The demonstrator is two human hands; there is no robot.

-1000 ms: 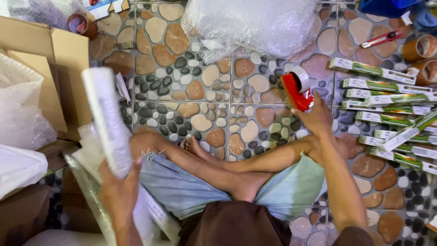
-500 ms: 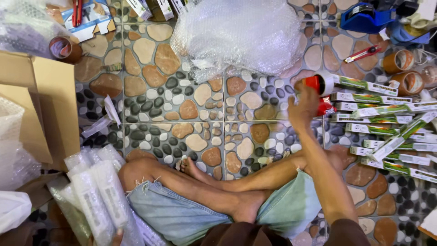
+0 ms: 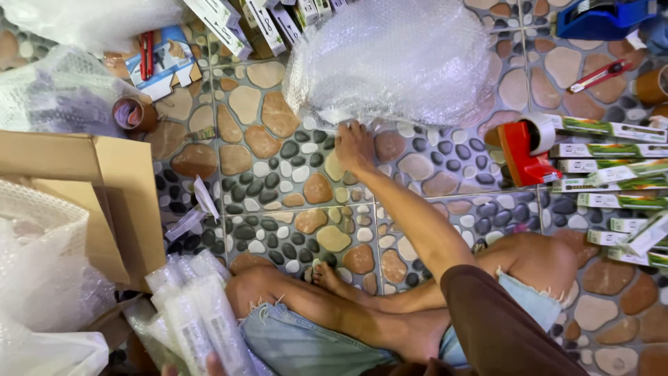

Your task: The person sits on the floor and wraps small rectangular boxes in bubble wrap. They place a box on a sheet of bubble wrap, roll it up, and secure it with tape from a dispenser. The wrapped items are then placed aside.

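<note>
I sit cross-legged on a pebble-patterned tile floor. My right hand (image 3: pixel 355 145) reaches forward, its fingers curled on the near edge of a big bundle of clear bubble wrap (image 3: pixel 396 59). A red tape dispenser (image 3: pixel 523 152) stands on the floor to the right of that hand, apart from it. Only fingertips of my left hand (image 3: pixel 210 363) show at the bottom edge, against a pile of long bubble-wrapped packages (image 3: pixel 198 317) by my left knee. Whether it grips one is hidden.
An open cardboard box (image 3: pixel 118 195) and plastic bags (image 3: pixel 42 264) fill the left. Several long green-and-white boxes (image 3: pixel 612 174) are stacked at the right. A brown tape roll (image 3: pixel 132 113), a red cutter (image 3: pixel 597 75) and a blue tape dispenser (image 3: pixel 602 17) lie further off.
My right hand set the red tape dispenser down by the green boxes and moved left onto the bubble wrap. My left hand lowered a long wrapped package to the pile.
</note>
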